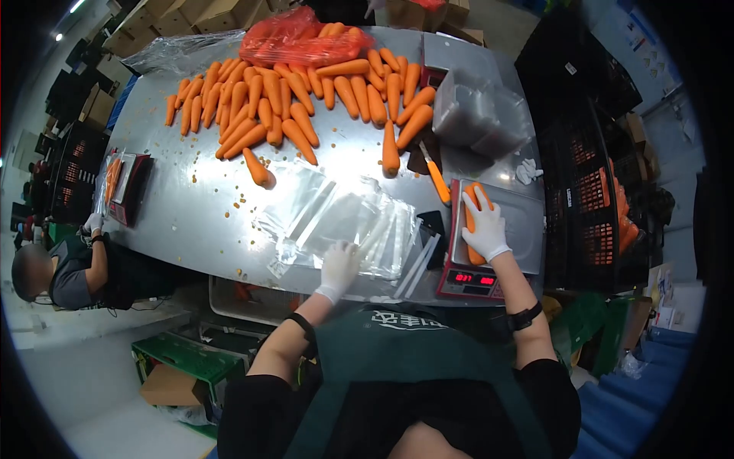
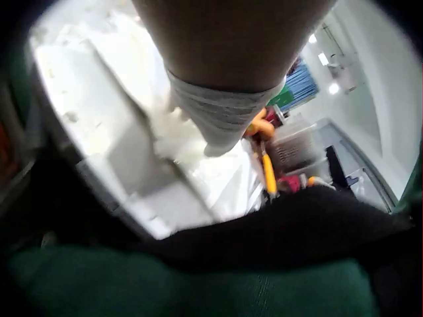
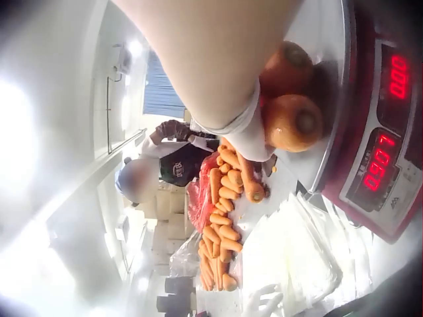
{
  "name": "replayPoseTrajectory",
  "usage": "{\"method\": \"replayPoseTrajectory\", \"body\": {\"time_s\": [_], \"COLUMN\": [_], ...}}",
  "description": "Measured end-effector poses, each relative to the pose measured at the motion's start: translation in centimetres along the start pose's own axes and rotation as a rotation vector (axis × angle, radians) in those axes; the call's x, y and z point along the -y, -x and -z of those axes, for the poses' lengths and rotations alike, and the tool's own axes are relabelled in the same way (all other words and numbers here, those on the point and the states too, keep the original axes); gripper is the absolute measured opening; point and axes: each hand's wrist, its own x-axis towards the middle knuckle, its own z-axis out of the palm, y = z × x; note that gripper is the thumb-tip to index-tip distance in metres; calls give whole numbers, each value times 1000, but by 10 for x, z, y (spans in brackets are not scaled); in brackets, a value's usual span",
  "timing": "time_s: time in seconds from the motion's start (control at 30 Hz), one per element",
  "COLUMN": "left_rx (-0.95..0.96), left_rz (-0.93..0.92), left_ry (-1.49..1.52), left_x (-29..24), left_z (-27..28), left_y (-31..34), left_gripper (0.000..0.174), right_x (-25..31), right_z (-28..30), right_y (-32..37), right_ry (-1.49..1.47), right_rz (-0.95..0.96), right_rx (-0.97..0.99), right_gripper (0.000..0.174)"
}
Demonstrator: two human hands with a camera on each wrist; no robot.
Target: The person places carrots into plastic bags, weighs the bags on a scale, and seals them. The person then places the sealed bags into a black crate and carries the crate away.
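Note:
My right hand [image 1: 486, 226], in a white glove, grips carrots [image 1: 474, 246] lying lengthwise on the plate of a red digital scale [image 1: 527, 229]. Two thick carrot ends [image 3: 294, 124] show below the wrist in the right wrist view; the fingers are hidden there. Over the near edge of a spread of clear plastic bags [image 1: 313, 210], my gloved left hand [image 1: 339, 268] reaches with fingers loosely extended. The right wrist view catches that left hand [image 3: 266, 300] beside the bags. In the left wrist view, the forearm and glove cuff [image 2: 221, 119] hide the fingers.
Many loose carrots [image 1: 267, 107] cover the far table, beside a red plastic bag [image 1: 302, 38]. A yellow-handled knife [image 1: 436, 180] lies left of the scale, near clear plastic containers [image 1: 466, 111]. Another person [image 1: 73, 271] works at a second scale [image 1: 131, 187]. Black crates [image 1: 592, 191] stand right.

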Motion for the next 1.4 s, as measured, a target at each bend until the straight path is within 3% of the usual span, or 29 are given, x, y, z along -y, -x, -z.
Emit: {"method": "replayPoseTrajectory", "body": {"time_s": [0.1, 0.2, 0.27, 0.33, 0.4, 0.47, 0.53, 0.67, 0.7, 0.77, 0.8, 0.87, 0.93, 1.07, 1.13, 1.17, 1.23, 1.27, 1.3, 1.33, 1.4], "left_rx": [4, -49, 27, 20, 48, 56, 0, -154, -240, -181, -107, -135, -161, -105, -92, -147, -204, 6, 219, 225, 223], "left_rz": [72, 65, 68, 53, 49, 39, 87, 224, 62, 35, 6, 23, 35, -22, -93, -50, -12, -8, -1, 2, -4], "left_ry": [231, 187, 81, 47, 14, 118, 205, 265, 216, 216, 234, 178, 129, -35, -60, -13, 25, 28, 39, 49, 292], "left_x": [11, 23, 27, 29, 35, 39, 35, 32, 38, 32, 25, 3, -7, -22, -20, -12, -14, -34, -46, -41, -22], "left_z": [-8, 1, 5, 8, 6, -3, -7, -9, -7, 10, 20, 47, 54, 68, 70, 64, 70, 83, 89, 81, 51], "left_y": [0, -1, -4, -13, -11, -9, -8, -13, -16, -22, -21, -28, -33, -36, -40, -43, -51, -55, -54, -50, -51], "left_gripper": [26, 25, 23, 20, 19, 22, 21, 18, 15, 16, 16, 20, 23, 47, 57, 61, 65, 70, 75, 75, 83], "right_x": [5, 11, 17, 18, 75, 128, 155, 159, 154, 145, 141, 141, 144, 127, 114, 126, 123, 121, 111, 109, 102], "right_z": [11, 12, 16, 0, 16, 14, -23, -79, -86, -83, -78, -50, -16, -67, -115, -44, -22, -21, -49, -69, -92], "right_y": [-9, -15, -15, -12, -3, 3, 0, -3, -3, -6, -8, -10, -17, -45, -56, -35, -24, -22, -28, -30, -29], "right_ry": [7, -50, -139, -490, -778, -902, -1023, -996, -1012, -1034, -1053, -1082, -1212, -1570, -1907, -1901, -1971, -2039, -1993, -1989, -2525], "right_rz": [-55, -83, -111, 156, 335, 390, 392, 365, 401, 446, 414, 384, 168, 95, -457, -143, -92, -57, -178, -192, -369], "right_rx": [171, 160, 180, 200, 367, 591, 784, 959, 931, 910, 991, 1073, 1361, 1361, 1513, 1168, 1243, 1323, 1389, 1392, 1505], "right_gripper": [79, 78, 80, 84, 89, 91, 92, 95, 93, 92, 91, 90, 87, 85, 85, 78, 74, 70, 66, 66, 67]}}
